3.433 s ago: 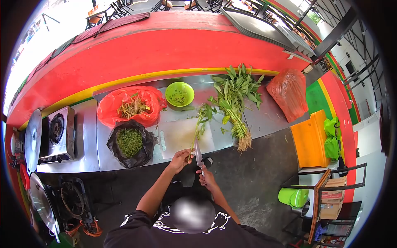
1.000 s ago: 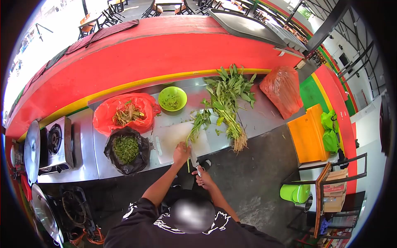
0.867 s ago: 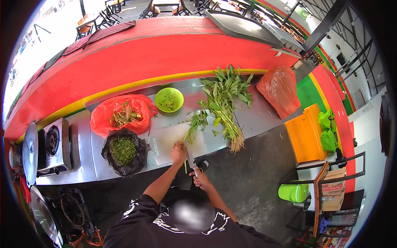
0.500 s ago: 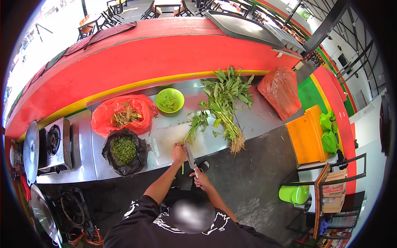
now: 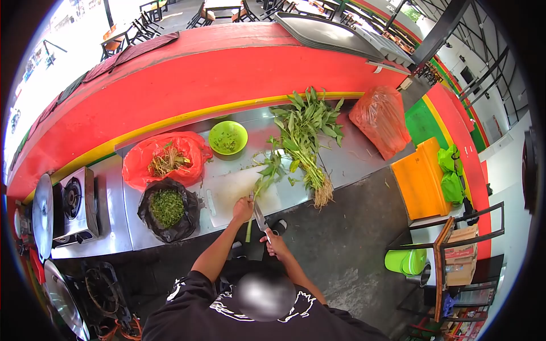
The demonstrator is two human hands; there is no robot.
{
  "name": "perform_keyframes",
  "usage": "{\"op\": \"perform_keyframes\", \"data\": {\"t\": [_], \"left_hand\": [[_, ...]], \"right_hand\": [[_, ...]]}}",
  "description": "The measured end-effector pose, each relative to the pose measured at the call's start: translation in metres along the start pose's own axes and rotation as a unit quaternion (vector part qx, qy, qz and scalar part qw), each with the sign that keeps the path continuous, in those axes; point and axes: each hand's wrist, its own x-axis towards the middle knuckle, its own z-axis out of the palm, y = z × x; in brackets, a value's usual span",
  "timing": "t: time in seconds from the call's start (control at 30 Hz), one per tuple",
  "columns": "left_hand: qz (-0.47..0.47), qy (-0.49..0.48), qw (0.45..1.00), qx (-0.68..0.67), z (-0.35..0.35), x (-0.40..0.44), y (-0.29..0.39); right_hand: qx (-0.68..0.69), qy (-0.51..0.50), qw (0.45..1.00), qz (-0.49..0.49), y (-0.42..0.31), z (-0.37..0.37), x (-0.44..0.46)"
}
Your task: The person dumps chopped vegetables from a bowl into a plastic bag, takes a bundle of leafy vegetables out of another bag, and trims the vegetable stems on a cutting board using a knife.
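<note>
The left hand (image 5: 243, 210) is closed around a leafy green stalk (image 5: 270, 170) above the near part of the white cutting board (image 5: 219, 196). From the fist, the stalk's leaves spread to the far right, across the board's far right corner, while its bare end pokes out on the near side, past the edge of the metal counter (image 5: 361, 162). The right hand (image 5: 275, 245), nearer and to the right, grips the handle of a knife (image 5: 260, 217); its blade slants toward the far left, with the tip just beside the left fingers. Whether the blade touches the stalk, I cannot tell. Right of the stalk lies a large bunch of greens (image 5: 310, 133), leaves far and roots near, the roots at the counter's near edge. Beyond the board stands a lime-green bowl (image 5: 242, 136) holding bits of leaf. Left of the board are a black bag (image 5: 190, 216) of chopped greens and, farther off, a red bag (image 5: 133, 165) of trimmings.
</note>
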Motion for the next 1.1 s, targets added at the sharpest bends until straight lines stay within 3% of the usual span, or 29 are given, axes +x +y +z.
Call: {"op": "perform_keyframes", "data": {"t": [0.17,0.27,0.33,0.47,0.53,0.57,0.67,0.73,0.83,1.03,1.1], "left_hand": [[-0.006,0.002,0.997,-0.075,0.004,-0.002,-0.007],[0.062,0.066,0.994,-0.06,0.012,-0.002,-0.013],[0.052,0.069,0.967,-0.241,0.011,-0.005,-0.01],[0.052,0.09,0.964,-0.246,0.0,-0.005,-0.002],[0.147,0.216,0.962,-0.082,-0.017,-0.015,0.02],[0.146,0.216,0.962,-0.082,-0.022,-0.017,0.024],[0.157,0.207,0.964,-0.062,-0.023,-0.009,0.011],[0.05,0.126,0.987,-0.084,-0.022,-0.005,0.005],[-0.026,0.059,0.983,-0.17,-0.027,-0.008,0.009],[0.051,-0.001,0.983,-0.178,-0.032,-0.01,0.006],[0.034,-0.005,0.984,-0.177,-0.033,-0.011,0.006]], "right_hand": [[0.001,0.006,1.0,0.0,-0.002,0.001,0.0],[-0.003,0.005,1.0,0.004,-0.002,0.001,0.0],[-0.001,0.003,1.0,0.011,-0.005,0.001,-0.002],[-0.005,0.007,1.0,0.008,-0.004,0.002,-0.003],[-0.014,0.003,1.0,-0.004,-0.003,0.001,-0.003],[-0.014,0.003,1.0,-0.004,-0.003,0.001,-0.002],[0.003,0.0,1.0,0.002,-0.004,0.0,-0.001],[-0.001,-0.003,1.0,0.002,-0.007,0.001,-0.005],[0.006,-0.018,1.0,0.017,-0.015,0.003,-0.01],[0.018,-0.021,0.999,0.015,-0.031,0.006,-0.022],[0.016,-0.016,1.0,0.009,-0.033,0.006,-0.027]]}}
